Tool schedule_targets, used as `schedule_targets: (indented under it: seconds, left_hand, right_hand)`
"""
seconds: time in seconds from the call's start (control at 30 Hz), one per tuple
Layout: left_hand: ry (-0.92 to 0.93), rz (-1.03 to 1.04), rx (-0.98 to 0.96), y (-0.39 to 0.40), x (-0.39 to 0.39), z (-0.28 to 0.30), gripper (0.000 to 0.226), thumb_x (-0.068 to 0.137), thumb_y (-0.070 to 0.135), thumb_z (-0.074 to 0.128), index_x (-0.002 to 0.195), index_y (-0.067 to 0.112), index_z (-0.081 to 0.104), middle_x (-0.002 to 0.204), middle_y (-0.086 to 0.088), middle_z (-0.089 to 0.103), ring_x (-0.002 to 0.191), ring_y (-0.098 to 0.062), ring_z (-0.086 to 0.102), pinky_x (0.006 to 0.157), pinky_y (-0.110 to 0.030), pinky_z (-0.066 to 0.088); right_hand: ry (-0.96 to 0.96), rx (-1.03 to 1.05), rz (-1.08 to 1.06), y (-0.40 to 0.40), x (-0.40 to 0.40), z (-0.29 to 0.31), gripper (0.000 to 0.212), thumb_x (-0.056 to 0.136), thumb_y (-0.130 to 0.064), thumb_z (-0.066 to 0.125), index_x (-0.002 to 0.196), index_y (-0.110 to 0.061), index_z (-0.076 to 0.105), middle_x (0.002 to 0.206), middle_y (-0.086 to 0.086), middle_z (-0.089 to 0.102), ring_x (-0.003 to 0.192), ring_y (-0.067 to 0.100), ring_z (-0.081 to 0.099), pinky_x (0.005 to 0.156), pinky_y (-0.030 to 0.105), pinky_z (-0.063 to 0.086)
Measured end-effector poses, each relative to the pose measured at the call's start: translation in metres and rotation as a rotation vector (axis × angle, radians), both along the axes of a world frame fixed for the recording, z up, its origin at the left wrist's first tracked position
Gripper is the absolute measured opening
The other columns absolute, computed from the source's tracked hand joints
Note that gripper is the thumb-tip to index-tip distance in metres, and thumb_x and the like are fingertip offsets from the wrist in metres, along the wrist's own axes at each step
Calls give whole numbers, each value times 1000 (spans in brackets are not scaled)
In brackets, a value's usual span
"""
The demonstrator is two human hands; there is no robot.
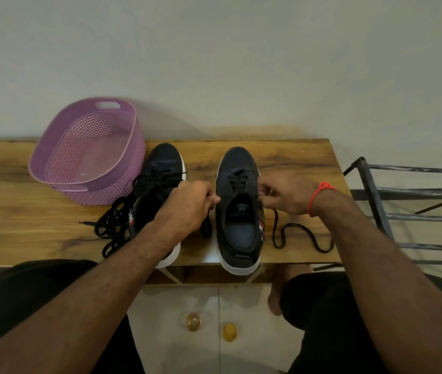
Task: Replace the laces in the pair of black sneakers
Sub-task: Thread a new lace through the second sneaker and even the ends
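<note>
Two black sneakers with white soles stand side by side on a wooden bench, toes toward the wall. The right sneaker (238, 209) has a black lace (237, 180) crossed through its front eyelets only. My left hand (190, 202) pinches one end of that lace at the shoe's left edge. My right hand (286, 194), with a red thread on the wrist, pinches the other end at the right edge; its loose tail (306, 234) curls over the bench. The left sneaker (160, 182) lies partly under my left forearm, with a tangle of black laces (117, 222) beside it.
A purple perforated plastic basket (52, 155) sits on the wooden bench (295, 160) at the left, against the wall. A dark metal rack (403, 217) stands right of the bench. Two small round objects (210, 326) lie on the floor between my knees.
</note>
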State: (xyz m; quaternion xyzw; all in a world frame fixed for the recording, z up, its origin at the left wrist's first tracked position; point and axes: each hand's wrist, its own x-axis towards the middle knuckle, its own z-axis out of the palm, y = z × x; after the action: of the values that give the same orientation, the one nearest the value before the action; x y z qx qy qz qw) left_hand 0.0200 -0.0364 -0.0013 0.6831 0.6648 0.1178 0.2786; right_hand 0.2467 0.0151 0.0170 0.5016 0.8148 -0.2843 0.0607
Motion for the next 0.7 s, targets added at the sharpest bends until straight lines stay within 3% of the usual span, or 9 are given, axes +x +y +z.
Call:
schedule_targets:
  seconds: [0.1, 0.17, 0.27, 0.3, 0.37, 0.43, 0.53, 0.7]
  left_hand:
    - [-150, -5, -11, -5, 0, 2, 11, 101, 23, 59, 93, 30, 57, 83, 8, 67, 72, 3, 62, 60, -10, 42]
    - [-248, 40, -22, -4, -3, 9, 11, 100, 18, 60, 100, 29, 57, 81, 5, 72, 62, 7, 62, 54, -8, 43]
    - [-389, 104, -84, -7, -7, 29, 12, 99, 16, 61, 99, 27, 66, 81, 6, 76, 75, -12, 72, 72, -29, 58]
    - [-437, 113, -100, -11, -7, 38, 13, 99, 14, 60, 99, 24, 69, 81, 6, 76, 82, -15, 73, 79, -30, 58]
    - [-539, 143, -144, -23, -9, 55, 19, 99, 11, 57, 99, 18, 74, 82, 5, 77, 82, -8, 72, 75, -22, 53]
    - [-627, 159, -195, -35, -11, 66, 24, 100, 11, 54, 102, 17, 77, 88, 2, 78, 85, -7, 72, 80, -27, 48]
    - [-740, 198, -247, -47, -11, 80, 27, 100, 19, 52, 106, 21, 78, 99, 0, 78, 99, -17, 72, 84, -39, 40]
    - [-921, 248, -260, -54, 1, 119, 28, 100, 32, 55, 110, 17, 77, 105, -3, 78, 96, -17, 71, 70, -33, 36]
  right_hand:
    - [136, -93, -111, -3, -2, -1, 11, 98, -20, 58, 88, -24, 57, 86, -1, 68, 84, 17, 64, 72, 31, 50]
    - [306, -188, -239, -8, -4, 2, 6, 100, -15, 55, 101, -19, 59, 82, 0, 71, 77, 14, 67, 70, 31, 52]
    - [502, -324, -383, -15, -9, 12, 10, 99, -11, 57, 109, -9, 60, 80, 7, 68, 73, 20, 65, 75, 38, 56]
    - [550, -364, -406, -18, -12, 16, 11, 99, -14, 59, 106, -6, 62, 79, 8, 67, 71, 20, 64, 75, 38, 56]
    - [663, -434, -466, -24, -16, 26, 18, 98, -21, 62, 96, -4, 66, 75, 8, 65, 65, 19, 62, 70, 36, 54]
    - [767, -478, -538, -33, -21, 37, 27, 98, -29, 61, 89, -4, 68, 72, 10, 65, 61, 19, 61, 66, 34, 53]
    - [876, -504, -616, -49, -27, 58, 35, 99, -34, 58, 91, -2, 68, 72, 12, 64, 61, 21, 61, 63, 33, 54]
    - [1032, -492, -672, -61, -33, 104, 38, 100, -37, 55, 96, -1, 66, 76, 12, 66, 65, 21, 62, 63, 31, 56]
